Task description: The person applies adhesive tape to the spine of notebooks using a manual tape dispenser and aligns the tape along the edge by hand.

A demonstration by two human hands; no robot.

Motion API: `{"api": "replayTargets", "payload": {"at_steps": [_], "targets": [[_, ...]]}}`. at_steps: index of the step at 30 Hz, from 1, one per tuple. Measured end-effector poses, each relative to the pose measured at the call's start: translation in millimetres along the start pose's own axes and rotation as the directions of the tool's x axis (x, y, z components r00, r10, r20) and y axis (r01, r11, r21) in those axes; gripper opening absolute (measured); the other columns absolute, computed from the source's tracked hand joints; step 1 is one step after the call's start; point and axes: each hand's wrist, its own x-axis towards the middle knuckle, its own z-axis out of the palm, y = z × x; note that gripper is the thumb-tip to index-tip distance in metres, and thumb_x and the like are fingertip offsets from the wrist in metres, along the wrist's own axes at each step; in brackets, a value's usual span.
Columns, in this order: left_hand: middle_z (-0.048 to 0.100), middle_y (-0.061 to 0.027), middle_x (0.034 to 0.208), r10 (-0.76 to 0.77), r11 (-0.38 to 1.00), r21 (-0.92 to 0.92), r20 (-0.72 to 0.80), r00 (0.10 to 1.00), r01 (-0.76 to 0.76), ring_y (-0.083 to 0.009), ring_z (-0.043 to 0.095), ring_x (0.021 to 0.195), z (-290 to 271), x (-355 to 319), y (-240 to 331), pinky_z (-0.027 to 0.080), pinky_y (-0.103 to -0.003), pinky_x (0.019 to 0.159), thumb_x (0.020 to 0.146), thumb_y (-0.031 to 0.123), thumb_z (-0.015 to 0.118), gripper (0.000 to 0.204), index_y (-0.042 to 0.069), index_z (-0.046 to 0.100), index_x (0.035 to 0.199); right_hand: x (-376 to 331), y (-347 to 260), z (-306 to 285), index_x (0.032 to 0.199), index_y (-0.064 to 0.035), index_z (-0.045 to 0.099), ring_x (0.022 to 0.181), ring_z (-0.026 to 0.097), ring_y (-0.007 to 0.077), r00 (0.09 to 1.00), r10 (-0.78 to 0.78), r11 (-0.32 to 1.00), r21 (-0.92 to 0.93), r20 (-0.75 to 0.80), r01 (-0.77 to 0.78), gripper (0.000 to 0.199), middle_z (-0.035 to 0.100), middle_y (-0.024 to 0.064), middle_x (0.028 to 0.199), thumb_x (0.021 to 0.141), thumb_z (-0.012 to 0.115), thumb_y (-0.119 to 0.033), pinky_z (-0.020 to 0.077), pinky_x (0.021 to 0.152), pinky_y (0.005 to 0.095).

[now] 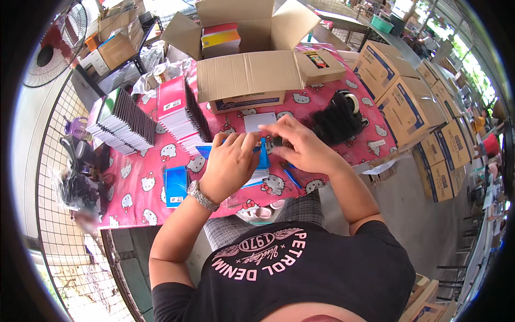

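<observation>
Head view, looking down: a person in a black T-shirt sits at a table covered with a pink, cat-patterned cloth. The left hand, with a watch on its wrist, is mostly closed, its fingers curled down over a blue-covered notebook near the table's front edge; whether it grips the notebook cannot be told. The right hand is loosely open, thumb and forefinger apart, just right of an upright blue piece; nothing is clearly held. The notebook's white pages show between and below the hands. Another blue notebook lies flat to the left. Behind it stand a pink-topped notebook stack and a dark, green-topped notebook stack. Beyond the hands is an open cardboard box with notebooks inside; to the right, a bristly black bundle touches a tape roll.
</observation>
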Motion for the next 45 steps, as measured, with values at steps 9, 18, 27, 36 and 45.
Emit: {"api": "replayTargets", "payload": {"at_steps": [9,18,27,36,45], "targets": [[0.066,-0.0111,0.095,-0.011,0.996,-0.089,0.038,0.999,0.014,-0.0308,0.062,0.089,-5,-7,-8,0.042,-0.042,0.086,0.086,0.009,0.067,0.022,0.005,0.056,0.104,18,-1,-2,0.136,-0.0048,0.043,0.074,0.069,0.0188,0.850,0.293,0.667,0.543,0.438,-0.510,0.040,0.066,0.0120,0.087,0.103,0.054,-0.024,0.0563,0.065,0.0355],[0.066,-0.0140,0.093,0.034,0.984,-0.178,0.040,0.999,-0.026,-0.0359,0.060,0.093,-6,0,-7,0.042,-0.044,0.093,0.085,0.007,0.068,0.021,0.004,0.058,0.103,-28,215,148,0.119,0.0018,0.056,0.091,0.070,0.0322,0.731,0.596,0.558,-0.483,-0.332,-0.674,0.058,0.069,0.0183,0.102,0.098,0.051,-0.052,0.0549,0.079,0.0454],[0.067,-0.0107,0.090,-0.011,0.995,-0.100,-0.025,1.000,0.009,-0.0305,0.063,0.085,5,2,-11,0.043,-0.041,0.086,0.082,0.008,0.071,0.026,0.006,0.058,0.105,11,13,-14,0.116,0.0032,0.064,0.076,0.067,0.0130,0.774,0.344,0.558,0.547,0.531,-0.623,0.034,0.069,0.0066,0.087,0.099,0.060,-0.027,0.0545,0.069,0.0280],[0.068,-0.0078,0.091,0.001,0.996,-0.094,-0.011,1.000,-0.002,-0.0287,0.064,0.087,6,3,-11,0.043,-0.040,0.087,0.084,0.012,0.071,0.026,0.006,0.057,0.106,0,14,5,0.103,-0.0026,0.071,0.080,0.062,0.0207,0.987,-0.052,0.998,0.026,-0.152,0.056,0.018,0.063,0.0082,0.087,0.085,0.074,-0.009,0.0499,0.070,0.0320],[0.068,-0.0102,0.096,0.007,0.995,-0.096,0.012,1.000,-0.005,-0.0303,0.063,0.093,0,-1,-7,0.043,-0.041,0.089,0.086,0.014,0.070,0.027,0.006,0.056,0.107,-1,11,1,0.121,-0.0065,0.063,0.077,0.059,0.0147,0.976,0.163,0.932,0.301,0.147,-0.201,0.029,0.061,0.0056,0.086,0.093,0.068,-0.014,0.0491,0.068,0.0307]]}}
